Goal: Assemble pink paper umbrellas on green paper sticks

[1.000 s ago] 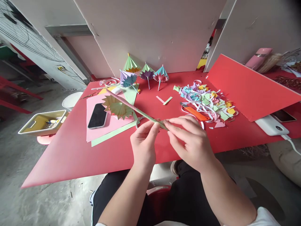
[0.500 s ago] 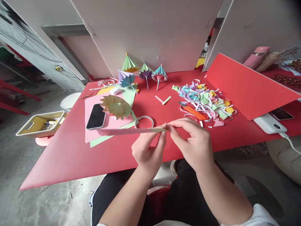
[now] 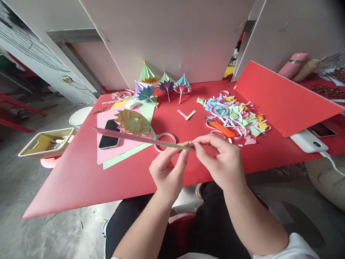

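Observation:
A long narrow paper strip (image 3: 134, 137), pink at its far end and pale green near my fingers, reaches leftward above the table. My left hand (image 3: 168, 169) pinches its green part between thumb and fingers. At the strip's right end my right hand (image 3: 219, 158) is closed, thumb against fingertips, holding the tip, which is mostly hidden. A roll of tape (image 3: 174, 138) lies just behind my left hand. To the left, a pleated green paper piece (image 3: 133, 122) rests on pink paper (image 3: 101, 156), beside a black phone (image 3: 109, 135).
Small folded paper umbrellas (image 3: 166, 85) stand at the back of the red table (image 3: 81, 180). Colourful paper scraps (image 3: 242, 117) and an orange cutter (image 3: 223, 129) lie at the right. Farther right are a red board (image 3: 285, 97) and a white power bank (image 3: 309, 141).
The strip's free left end has swung up and now crosses over the phone. My left hand has shifted slightly left along the strip.

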A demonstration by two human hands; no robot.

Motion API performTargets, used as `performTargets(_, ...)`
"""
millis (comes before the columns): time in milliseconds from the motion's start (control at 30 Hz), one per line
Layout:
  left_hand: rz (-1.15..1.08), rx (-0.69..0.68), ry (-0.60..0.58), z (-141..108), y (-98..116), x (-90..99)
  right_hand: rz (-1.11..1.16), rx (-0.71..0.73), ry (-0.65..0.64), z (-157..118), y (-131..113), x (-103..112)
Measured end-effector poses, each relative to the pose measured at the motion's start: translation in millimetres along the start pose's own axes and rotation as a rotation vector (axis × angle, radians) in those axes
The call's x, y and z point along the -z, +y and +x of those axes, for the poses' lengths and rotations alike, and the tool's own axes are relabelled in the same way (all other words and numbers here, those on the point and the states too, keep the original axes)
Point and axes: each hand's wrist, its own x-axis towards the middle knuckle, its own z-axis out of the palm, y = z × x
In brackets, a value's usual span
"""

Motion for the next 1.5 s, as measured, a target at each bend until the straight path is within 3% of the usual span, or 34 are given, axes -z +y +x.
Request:
performTargets(300, -0.189, 0.221, 0.012, 4.5, -0.3, -0.2, 0.131, -0.13, -0.065, 3.5, 1.8, 1.6)
performTargets(500, -0.325, 0.41, 0.067, 12.0, -4.7, 3.3, 0.062, -0.094, 0.087, 13.3, 27.3, 6.9)
performTargets(567, -0.339, 0.434, 0.077, 14.0, -5.8, 4.1, -0.023, -0.077, 0.067, 17.1, 36.9, 10.4)
performTargets(700, -0.353, 0.453, 0.075, 15.5, -6.1, 5.2, -0.157, -0.033, -0.006, 20.4, 46.1, 15.9)
performTargets(900, -0.347, 0.459, 0.045, 14.8, -5.8, 5.2, -0.179, 0.044, 0.032, 19.5, 44.2, 14.6)
performTargets(1033, -0.301, 0.461, 0.057, 15.0, -5.5, 4.1, -0.166, 0.037, -0.01, 19.1, 38.8, 14.0)
performTargets(1367, -0.289, 0.443, 0.227, 19.4, -8.1, 4.6, -0.272, 0.142, -0.076, 19.2, 52.8, 4.3)
performTargets(1500, -0.3, 0.428, 0.27, 22.1, -10.0, 6.4, -0.244, 0.218, -0.011, 16.6, 50.0, -1.2)
